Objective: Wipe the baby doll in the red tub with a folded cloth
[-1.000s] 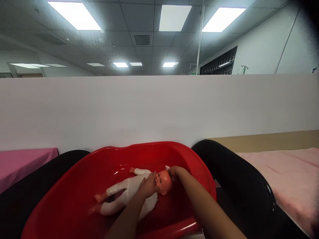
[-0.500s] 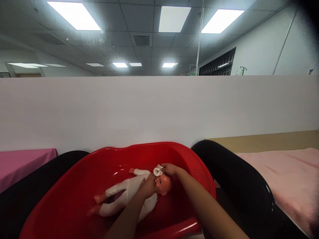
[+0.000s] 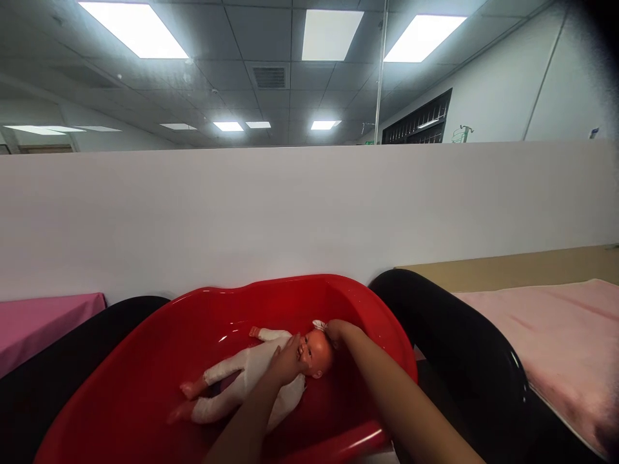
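Bare forearms (image 3: 403,399) aslant toward each other, left hand (image 3: 289,363) lower, right hand (image 3: 338,330) slightly farther forward, curled.

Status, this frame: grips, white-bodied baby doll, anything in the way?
Left grip against white-bodied baby doll, near its chin. Right grip holding white cloth by doll's head, partly hiding cloth. Doll face up in red plastic tub.

Ceiling panels (image 3: 333,35) glare white; upper right corner blackened.
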A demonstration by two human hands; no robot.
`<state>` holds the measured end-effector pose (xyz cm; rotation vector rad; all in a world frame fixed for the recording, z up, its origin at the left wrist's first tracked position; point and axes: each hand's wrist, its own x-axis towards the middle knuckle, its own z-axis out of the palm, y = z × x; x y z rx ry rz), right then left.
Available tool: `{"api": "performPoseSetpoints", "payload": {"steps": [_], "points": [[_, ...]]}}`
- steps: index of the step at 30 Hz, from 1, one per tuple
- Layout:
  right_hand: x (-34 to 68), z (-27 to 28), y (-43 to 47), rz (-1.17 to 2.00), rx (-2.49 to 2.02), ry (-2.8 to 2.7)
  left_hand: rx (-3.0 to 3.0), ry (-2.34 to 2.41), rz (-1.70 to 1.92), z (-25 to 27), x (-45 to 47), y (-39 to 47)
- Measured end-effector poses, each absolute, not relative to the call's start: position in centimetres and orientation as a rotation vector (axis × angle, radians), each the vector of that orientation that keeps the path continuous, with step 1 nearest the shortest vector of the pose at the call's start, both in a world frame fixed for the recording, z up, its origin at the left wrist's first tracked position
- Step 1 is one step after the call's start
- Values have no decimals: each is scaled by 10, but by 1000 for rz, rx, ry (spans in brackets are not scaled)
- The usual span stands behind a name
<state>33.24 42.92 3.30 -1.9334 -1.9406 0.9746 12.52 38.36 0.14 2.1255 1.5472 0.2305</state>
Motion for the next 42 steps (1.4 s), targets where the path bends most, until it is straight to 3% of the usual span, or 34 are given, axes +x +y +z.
{"api": "performPoseSetpoints", "payload": {"steps": [8, 42], "points": [[329, 43, 436, 934, -1717, -2097, 2137, 1478, 323, 7, 126, 380], [339, 47, 427, 1088, -2016, -2141, 2135, 1523, 265, -1, 124, 385]]}}
